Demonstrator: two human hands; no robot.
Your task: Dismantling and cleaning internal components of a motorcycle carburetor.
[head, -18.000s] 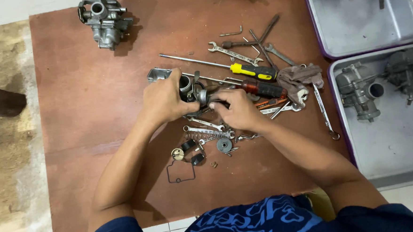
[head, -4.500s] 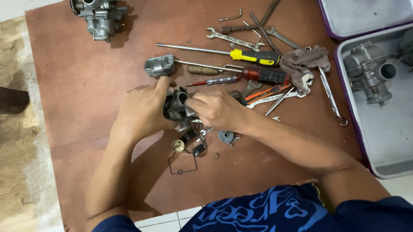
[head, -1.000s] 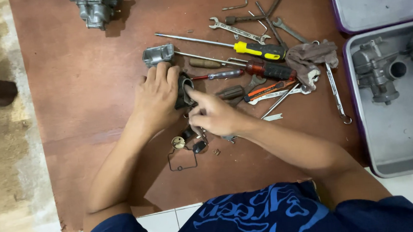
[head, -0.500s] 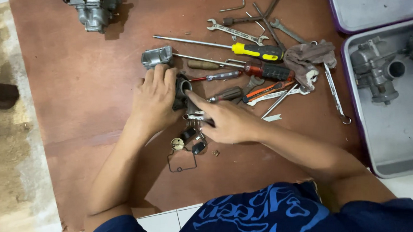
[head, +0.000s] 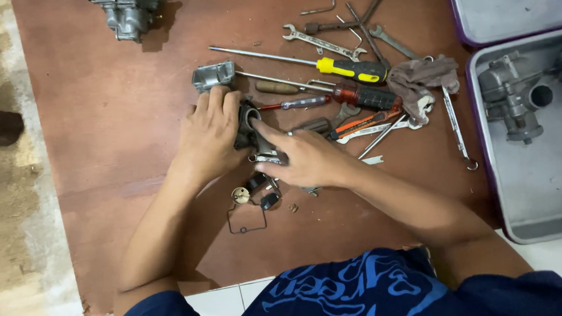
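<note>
On the brown wooden table the left hand wraps around a dark grey metal carburetor body at the table's middle. The right hand lies half-open, fingers touching the body. A thin black gasket ring lies nearby.

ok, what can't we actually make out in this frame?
Head view only:
- Dark metal part under the left hand: mostly covered by both hands, so its shape and the grip on it are unclear.
- Right hand fingertips: what they press is hidden.
- Carburetor at top: cut off by the frame edge.
- Small bits near the wire gasket: too small to identify.
- Grey tray: right side cut off.
</note>
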